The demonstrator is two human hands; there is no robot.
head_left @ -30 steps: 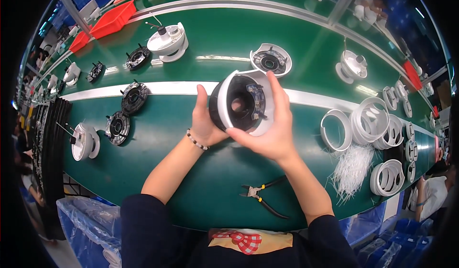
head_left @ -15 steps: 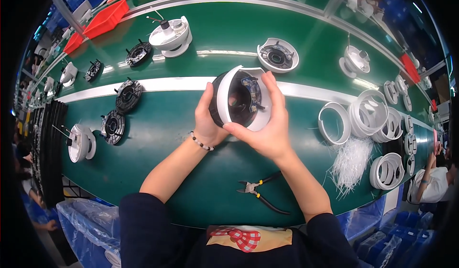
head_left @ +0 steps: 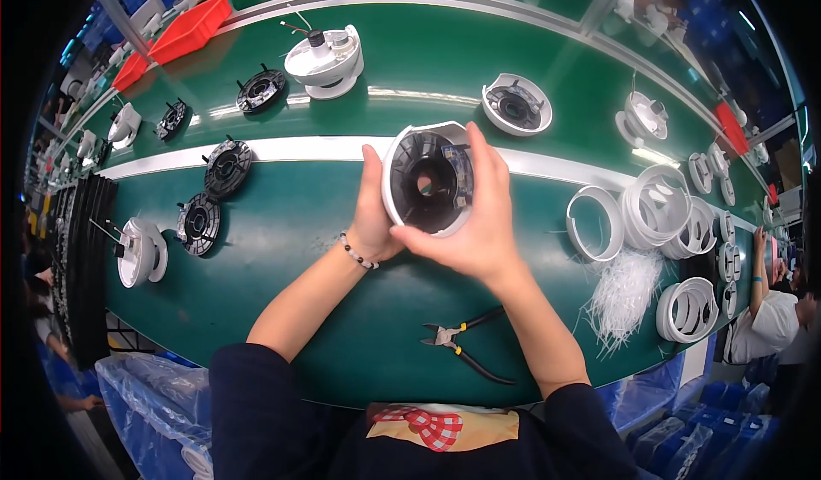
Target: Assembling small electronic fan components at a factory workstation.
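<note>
Between my two hands, above the bench, is a round white plastic housing (head_left: 396, 151) with a black round insert (head_left: 421, 196) seated inside it. A small blue circuit board (head_left: 457, 165) shows on the insert's right side. My right hand (head_left: 483, 232) wraps the housing's right side, thumb across the lower rim. My left hand (head_left: 373, 215) supports its left and lower side, with the thumb raised; its other fingers are mostly hidden behind the housing. Below my hands, cutting pliers (head_left: 462, 340) with black and yellow handles lie on the green bench.
Two black round inserts (head_left: 199, 223) and a white camera body (head_left: 143, 251) lie to the left. White rings (head_left: 596, 223) and a heap of clear strips (head_left: 627, 296) are at the right. Beyond a pale rail (head_left: 316, 149), a green conveyor (head_left: 410, 69) carries white housings (head_left: 517, 104).
My hands have turned the housing so its open side and the black insert face me more squarely. The parts on the conveyor have shifted to the right.
</note>
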